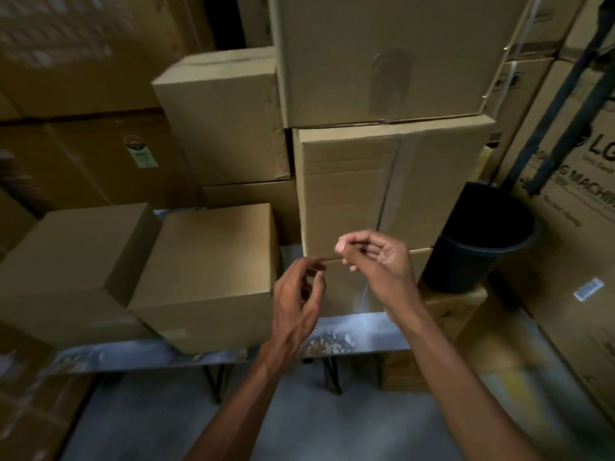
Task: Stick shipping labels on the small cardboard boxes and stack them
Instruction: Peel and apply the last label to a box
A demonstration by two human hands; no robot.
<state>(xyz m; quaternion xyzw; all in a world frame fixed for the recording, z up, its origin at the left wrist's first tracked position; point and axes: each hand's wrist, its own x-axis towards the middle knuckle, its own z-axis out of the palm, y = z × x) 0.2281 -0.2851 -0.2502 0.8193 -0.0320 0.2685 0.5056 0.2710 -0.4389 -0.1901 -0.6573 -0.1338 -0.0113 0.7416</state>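
1. At far left on the table (109, 352), a plain cardboard box (71, 257) sits with no label visible on the faces shown, apparently awaiting one.

2. Just beside it, touching, a second small cardboard box (206, 271) stands at the table's front edge, within easy reach; a pale strip near its lower front corner may be tape, too blurred to tell.

3. Behind these two, stacked cartons (229, 121) rise against larger warehouse cartons, suggesting finished stock kept out of the working area.

4. At centre, the left hand (296, 301) hovers with fingers loosely curled and spread, its grip holding nothing, apparently ready to receive or steady something.

5. Just right, the right hand (376, 261) has fingertips pressed together in a pinch; whether a label or backing strip is between them cannot be told.

6. Both hands hang before a tall stack of boxes (382, 188), the likely stacking place.

7. At right, a black bucket (479, 241) stands near, possibly for waste.
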